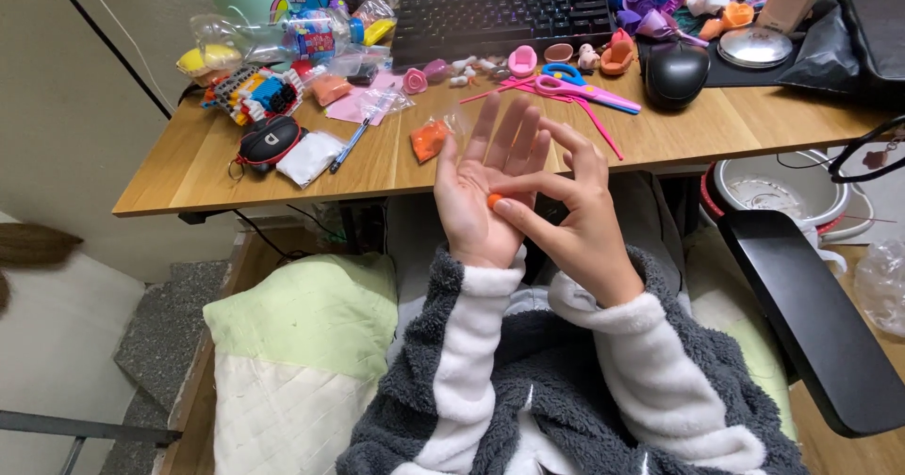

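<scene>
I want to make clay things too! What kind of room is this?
Probably a home desk used as a craft corner. The wooden desk holds a keyboard and mouse beside pink scissors and small clay pieces. The left hand lies open while the right hand presses an orange clay bit.

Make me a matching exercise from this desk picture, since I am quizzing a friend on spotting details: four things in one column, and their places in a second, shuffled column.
Things:
1. small orange clay piece
2. pink scissors
3. black mouse
4. blue pen

Places:
A. on the desk right of the keyboard
B. on the open left hand, under the right hand
C. on the desk beside a white packet
D. on the desk just below the keyboard

Pairs: 1-B, 2-D, 3-A, 4-C
</scene>
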